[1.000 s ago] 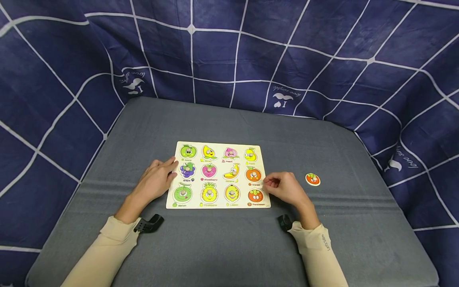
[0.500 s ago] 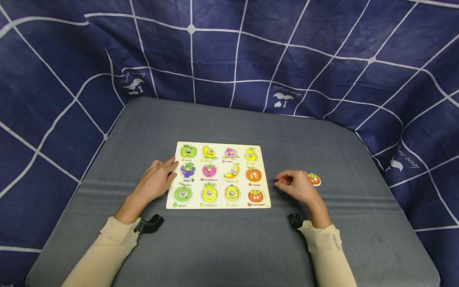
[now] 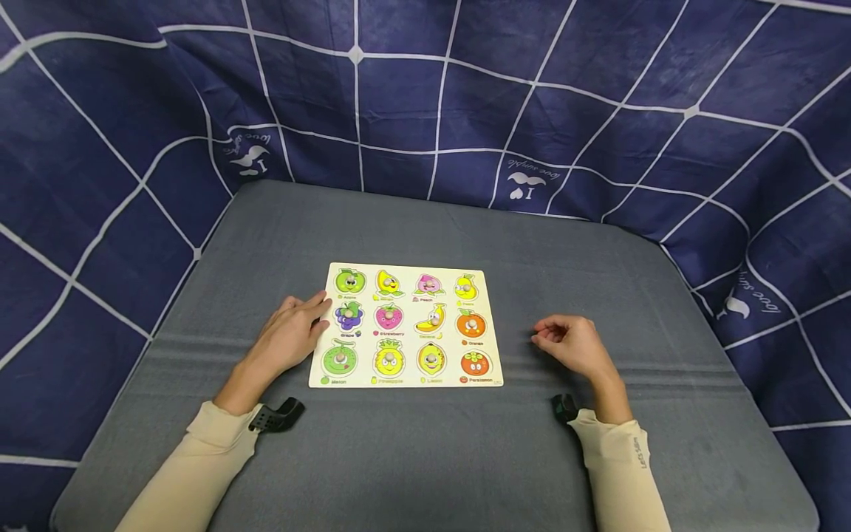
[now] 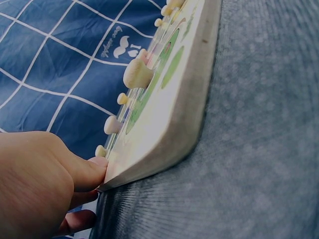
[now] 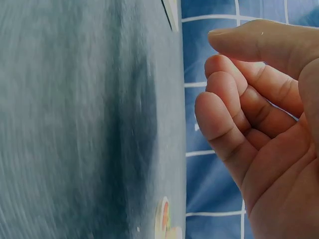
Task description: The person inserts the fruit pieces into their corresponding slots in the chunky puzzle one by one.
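Note:
A pale wooden fruit puzzle board (image 3: 410, 362) lies flat on the grey surface. Knobbed fruit pieces sit in its slots, such as the orange (image 3: 471, 324) and the melon (image 3: 340, 359). The bottom right persimmon slot (image 3: 475, 363) shows a printed picture with no knob. My left hand (image 3: 287, 336) rests against the board's left edge; its thumb (image 4: 87, 172) touches the board near a corner. Right of the board, my right hand (image 3: 577, 346) holds nothing, its fingers loosely bent. A loose round piece (image 5: 165, 218) shows low in the right wrist view; the head view hides it behind that hand.
Grey cloth (image 3: 412, 458) covers the table. A navy curtain with white grid lines (image 3: 399, 96) hangs round its back and sides. Each wrist carries a black band, the left one (image 3: 275, 416) and the right one (image 3: 565, 408).
My right hand has moved right, away from the board's right edge, and now covers the loose persimmon piece in the head view. The left hand and the board have stayed put.

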A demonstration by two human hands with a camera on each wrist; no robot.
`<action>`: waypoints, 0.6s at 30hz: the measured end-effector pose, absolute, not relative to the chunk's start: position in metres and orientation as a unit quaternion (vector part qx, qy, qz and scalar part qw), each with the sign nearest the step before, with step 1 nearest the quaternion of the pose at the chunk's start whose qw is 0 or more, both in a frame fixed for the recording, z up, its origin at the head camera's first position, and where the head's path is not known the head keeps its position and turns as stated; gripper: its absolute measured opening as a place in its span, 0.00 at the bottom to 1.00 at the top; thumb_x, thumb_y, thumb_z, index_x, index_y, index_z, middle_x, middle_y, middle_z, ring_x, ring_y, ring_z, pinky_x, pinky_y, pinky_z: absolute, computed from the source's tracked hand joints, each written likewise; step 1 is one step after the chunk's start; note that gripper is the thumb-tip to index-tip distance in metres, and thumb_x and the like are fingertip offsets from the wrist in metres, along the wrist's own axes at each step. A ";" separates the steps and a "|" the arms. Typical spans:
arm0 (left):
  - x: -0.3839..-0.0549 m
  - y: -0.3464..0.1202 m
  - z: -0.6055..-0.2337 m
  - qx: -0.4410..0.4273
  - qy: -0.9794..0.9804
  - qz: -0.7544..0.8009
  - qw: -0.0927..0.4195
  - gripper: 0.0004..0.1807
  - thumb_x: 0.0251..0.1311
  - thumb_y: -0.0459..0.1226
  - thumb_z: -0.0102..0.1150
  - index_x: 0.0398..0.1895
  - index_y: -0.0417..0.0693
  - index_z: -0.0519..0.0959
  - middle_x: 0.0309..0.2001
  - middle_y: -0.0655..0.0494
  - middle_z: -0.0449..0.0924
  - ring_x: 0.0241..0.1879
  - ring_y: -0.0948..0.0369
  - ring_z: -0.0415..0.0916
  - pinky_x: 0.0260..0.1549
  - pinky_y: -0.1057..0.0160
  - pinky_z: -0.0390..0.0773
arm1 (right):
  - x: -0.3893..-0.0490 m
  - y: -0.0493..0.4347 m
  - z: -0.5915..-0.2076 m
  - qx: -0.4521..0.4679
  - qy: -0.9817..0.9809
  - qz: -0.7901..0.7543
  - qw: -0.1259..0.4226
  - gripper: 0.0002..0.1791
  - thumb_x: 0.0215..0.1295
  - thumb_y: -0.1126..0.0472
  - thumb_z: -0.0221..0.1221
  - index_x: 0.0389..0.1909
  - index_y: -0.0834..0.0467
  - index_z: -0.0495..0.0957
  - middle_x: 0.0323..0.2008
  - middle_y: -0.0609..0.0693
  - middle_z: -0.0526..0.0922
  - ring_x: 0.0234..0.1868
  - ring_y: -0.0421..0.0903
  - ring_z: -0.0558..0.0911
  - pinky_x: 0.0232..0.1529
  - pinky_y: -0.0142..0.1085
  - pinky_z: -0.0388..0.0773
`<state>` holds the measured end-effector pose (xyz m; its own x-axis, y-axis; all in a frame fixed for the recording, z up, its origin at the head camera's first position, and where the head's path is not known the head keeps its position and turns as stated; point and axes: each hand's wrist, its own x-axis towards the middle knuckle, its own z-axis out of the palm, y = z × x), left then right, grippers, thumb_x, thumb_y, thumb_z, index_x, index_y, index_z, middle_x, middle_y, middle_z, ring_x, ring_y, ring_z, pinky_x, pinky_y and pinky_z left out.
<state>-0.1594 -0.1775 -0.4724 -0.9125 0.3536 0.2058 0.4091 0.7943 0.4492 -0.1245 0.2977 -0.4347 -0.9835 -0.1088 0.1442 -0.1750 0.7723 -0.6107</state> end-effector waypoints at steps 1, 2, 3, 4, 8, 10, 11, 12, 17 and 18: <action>-0.159 -0.178 -0.472 -0.202 -0.945 -0.250 0.056 0.23 0.65 0.31 0.59 0.63 0.32 0.74 0.66 0.35 0.68 0.46 0.42 0.70 0.42 0.45 0.71 | -0.124 0.300 -0.435 0.076 -0.940 0.329 0.052 0.04 0.54 0.70 0.70 0.31 0.65 0.85 0.22 0.48 0.83 0.22 0.37 0.79 0.24 0.28 0.75; -0.160 -0.178 -0.473 -0.202 -0.945 -0.250 0.055 0.23 0.65 0.31 0.59 0.63 0.32 0.74 0.66 0.35 0.68 0.46 0.42 0.70 0.42 0.45 0.71 | -0.124 0.302 -0.434 0.076 -0.940 0.328 0.054 0.04 0.54 0.70 0.70 0.31 0.65 0.85 0.22 0.48 0.83 0.22 0.37 0.78 0.24 0.28 0.75; -0.160 -0.178 -0.473 -0.203 -0.945 -0.250 0.055 0.24 0.65 0.31 0.59 0.63 0.32 0.74 0.66 0.35 0.68 0.46 0.42 0.70 0.42 0.45 0.71 | -0.124 0.304 -0.434 0.077 -0.940 0.327 0.056 0.04 0.54 0.71 0.69 0.31 0.66 0.85 0.22 0.48 0.83 0.22 0.37 0.78 0.24 0.28 0.75; -0.160 -0.178 -0.473 -0.204 -0.945 -0.250 0.055 0.24 0.65 0.31 0.59 0.63 0.32 0.74 0.66 0.35 0.68 0.46 0.42 0.70 0.43 0.45 0.71 | -0.124 0.307 -0.434 0.076 -0.940 0.328 0.059 0.04 0.54 0.71 0.69 0.31 0.66 0.85 0.22 0.49 0.83 0.22 0.37 0.78 0.24 0.27 0.74; -0.160 -0.178 -0.473 -0.205 -0.944 -0.252 0.051 0.24 0.66 0.31 0.59 0.64 0.32 0.73 0.67 0.35 0.68 0.47 0.43 0.70 0.44 0.44 0.71 | -0.122 0.317 -0.434 0.072 -0.939 0.331 0.061 0.04 0.54 0.72 0.69 0.31 0.67 0.85 0.22 0.50 0.83 0.22 0.36 0.78 0.24 0.27 0.74; -0.160 -0.178 -0.472 -0.205 -0.944 -0.254 0.049 0.24 0.66 0.31 0.59 0.64 0.32 0.73 0.67 0.35 0.67 0.46 0.43 0.69 0.43 0.44 0.71 | -0.121 0.323 -0.433 0.068 -0.939 0.330 0.061 0.04 0.54 0.72 0.69 0.31 0.67 0.85 0.23 0.51 0.83 0.22 0.35 0.78 0.24 0.26 0.74; -0.160 -0.179 -0.472 -0.204 -0.944 -0.255 0.049 0.24 0.66 0.31 0.59 0.64 0.32 0.73 0.67 0.35 0.67 0.46 0.43 0.69 0.43 0.44 0.71 | -0.120 0.325 -0.433 0.066 -0.940 0.329 0.061 0.04 0.54 0.72 0.69 0.31 0.67 0.85 0.23 0.51 0.83 0.22 0.35 0.78 0.24 0.26 0.74; -0.160 -0.179 -0.472 -0.204 -0.944 -0.255 0.048 0.24 0.66 0.31 0.59 0.64 0.32 0.73 0.67 0.35 0.67 0.46 0.43 0.69 0.43 0.44 0.71 | -0.120 0.327 -0.433 0.065 -0.941 0.326 0.062 0.04 0.54 0.72 0.69 0.31 0.67 0.85 0.23 0.51 0.83 0.22 0.35 0.78 0.24 0.26 0.74; -0.160 -0.179 -0.473 -0.203 -0.943 -0.259 0.048 0.24 0.66 0.31 0.59 0.64 0.31 0.73 0.67 0.35 0.67 0.47 0.43 0.70 0.43 0.44 0.71 | -0.119 0.340 -0.434 0.056 -0.943 0.321 0.070 0.04 0.54 0.72 0.69 0.31 0.68 0.84 0.23 0.52 0.84 0.22 0.33 0.78 0.24 0.25 0.74; -0.160 -0.179 -0.473 -0.203 -0.943 -0.259 0.048 0.24 0.66 0.31 0.59 0.64 0.31 0.73 0.67 0.35 0.67 0.47 0.43 0.69 0.43 0.44 0.71 | -0.119 0.343 -0.434 0.054 -0.943 0.321 0.071 0.04 0.54 0.72 0.68 0.31 0.68 0.84 0.23 0.52 0.84 0.22 0.33 0.78 0.24 0.24 0.73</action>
<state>-0.1604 -0.1786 -0.4727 -0.9128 0.3583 0.1958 0.4081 0.7832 0.4691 -0.1189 0.3428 -0.4342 -0.9840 -0.0568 0.1689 -0.1480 0.7885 -0.5970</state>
